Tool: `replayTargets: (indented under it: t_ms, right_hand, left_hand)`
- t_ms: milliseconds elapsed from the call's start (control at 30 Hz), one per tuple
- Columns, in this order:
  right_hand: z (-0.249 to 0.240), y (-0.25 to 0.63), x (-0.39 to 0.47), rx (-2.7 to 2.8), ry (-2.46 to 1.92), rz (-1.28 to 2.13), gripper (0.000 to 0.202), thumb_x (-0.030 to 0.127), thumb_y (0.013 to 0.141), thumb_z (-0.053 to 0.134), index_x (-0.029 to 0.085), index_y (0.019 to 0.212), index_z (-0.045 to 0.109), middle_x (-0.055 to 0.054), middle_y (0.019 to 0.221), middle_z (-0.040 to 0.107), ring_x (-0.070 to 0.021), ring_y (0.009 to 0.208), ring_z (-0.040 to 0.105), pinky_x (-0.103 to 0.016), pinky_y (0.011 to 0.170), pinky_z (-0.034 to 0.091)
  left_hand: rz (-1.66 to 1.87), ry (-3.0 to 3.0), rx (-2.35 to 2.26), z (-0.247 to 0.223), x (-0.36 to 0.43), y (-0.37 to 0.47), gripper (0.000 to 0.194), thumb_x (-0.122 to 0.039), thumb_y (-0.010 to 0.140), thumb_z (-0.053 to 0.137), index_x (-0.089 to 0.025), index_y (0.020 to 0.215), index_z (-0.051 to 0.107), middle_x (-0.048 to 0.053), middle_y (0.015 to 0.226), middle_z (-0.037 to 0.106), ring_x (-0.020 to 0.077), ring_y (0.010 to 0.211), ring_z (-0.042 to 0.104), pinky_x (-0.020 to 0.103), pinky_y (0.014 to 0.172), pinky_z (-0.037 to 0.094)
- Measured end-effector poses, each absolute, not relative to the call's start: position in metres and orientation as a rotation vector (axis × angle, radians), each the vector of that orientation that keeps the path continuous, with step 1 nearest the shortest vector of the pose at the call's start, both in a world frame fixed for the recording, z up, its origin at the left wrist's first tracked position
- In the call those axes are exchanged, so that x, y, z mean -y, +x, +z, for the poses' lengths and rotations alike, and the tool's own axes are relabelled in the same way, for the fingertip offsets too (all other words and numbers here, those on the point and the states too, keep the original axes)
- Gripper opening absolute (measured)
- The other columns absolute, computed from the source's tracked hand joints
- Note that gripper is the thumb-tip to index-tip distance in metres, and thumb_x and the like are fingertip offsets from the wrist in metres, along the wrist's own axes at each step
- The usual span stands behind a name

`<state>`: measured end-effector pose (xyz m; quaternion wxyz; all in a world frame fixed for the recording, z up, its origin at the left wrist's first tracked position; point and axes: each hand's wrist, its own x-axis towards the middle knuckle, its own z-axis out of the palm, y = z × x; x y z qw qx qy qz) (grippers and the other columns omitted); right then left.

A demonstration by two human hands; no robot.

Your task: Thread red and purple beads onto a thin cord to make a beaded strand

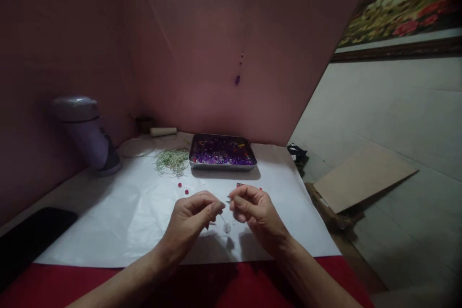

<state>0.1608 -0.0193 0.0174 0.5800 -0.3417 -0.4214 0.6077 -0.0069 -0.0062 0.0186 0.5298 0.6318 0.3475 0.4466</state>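
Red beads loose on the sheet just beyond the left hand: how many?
2: one red bead lies farther from the left hand; the other red bead is closer to it and slightly right. More could be hidden beneath the hand.

The one camera here rides on the person's head, so it looks out from above the near edge of the worktop (pixel 144 221), facing forward and tipped down. Both forearms enter from the bottom of its view, and the left hand (pixel 191 216) and right hand (pixel 260 209) sit close to it, below the middle. Past them it looks across to the metal tray (pixel 224 168), with the pink panel (pixel 202 57) near behind. The view is wide: it takes in the purple bottle (pixel 88 132) at left and, beyond the panel's right edge, a slanting framed picture (pixel 404 14) up high.
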Motion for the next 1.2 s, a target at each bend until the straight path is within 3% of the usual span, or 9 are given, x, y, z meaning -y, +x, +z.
replayTargets:
  t_ms: [367,667,800,967,1133,1200]
  right_hand:
    - [0.008,0.144,0.027,1.280,-0.991,1.352,0.028,0.033,0.068,0.074,0.014,0.059,0.056,0.003,0.057,0.054,-0.0082,0.054,0.044,-0.022,0.055,0.034]
    - [0.005,0.142,0.029,1.283,-1.035,1.242,0.029,0.036,0.070,0.073,0.014,0.066,0.056,0.003,0.062,0.051,-0.0097,0.059,0.043,-0.023,0.057,0.035]
    - [0.005,0.140,0.032,1.368,-1.018,1.250,0.027,0.038,0.073,0.070,0.013,0.068,0.059,0.002,0.063,0.050,-0.0102,0.059,0.041,-0.024,0.056,0.034]
    - [0.008,0.141,0.031,1.327,-1.018,1.235,0.026,0.037,0.074,0.070,0.014,0.066,0.061,0.003,0.058,0.050,-0.0084,0.053,0.039,-0.022,0.052,0.031]
    - [0.013,0.149,0.026,1.188,-1.045,1.262,0.028,0.038,0.073,0.071,0.013,0.065,0.060,0.003,0.052,0.051,-0.0063,0.046,0.037,-0.021,0.046,0.026]
    - [0.011,0.152,0.023,1.113,-1.036,1.273,0.027,0.037,0.072,0.071,0.014,0.066,0.059,0.004,0.050,0.049,-0.0053,0.043,0.035,-0.020,0.044,0.024]
  left_hand:
    - [1.148,1.509,-0.768,0.017,0.003,-0.006,0.012,-0.026,0.074,0.068,-0.016,0.068,0.073,0.002,0.067,0.056,0.0131,0.066,0.052,0.024,0.060,0.041]
    - [1.192,1.457,-0.789,0.016,0.003,-0.005,0.007,-0.025,0.070,0.071,-0.019,0.069,0.075,0.003,0.071,0.054,0.0143,0.072,0.051,0.025,0.065,0.040]
    - [1.157,1.453,-0.778,0.015,0.004,-0.004,0.009,-0.027,0.070,0.071,-0.020,0.072,0.076,0.003,0.074,0.053,0.0150,0.074,0.051,0.026,0.068,0.041]
    - [1.086,1.353,-0.816,0.016,0.005,-0.004,0.019,-0.035,0.076,0.065,-0.018,0.083,0.072,0.004,0.083,0.062,0.0169,0.081,0.055,0.026,0.073,0.041]
    - [0.857,1.155,-0.787,0.009,-0.001,0.000,0.033,-0.043,0.083,0.050,-0.014,0.072,0.061,0.004,0.067,0.063,0.0131,0.060,0.053,0.026,0.060,0.038]
    - [0.744,1.014,-0.700,0.005,-0.003,0.002,0.031,-0.042,0.082,0.050,-0.013,0.078,0.060,0.008,0.068,0.065,0.0148,0.058,0.056,0.027,0.059,0.039]
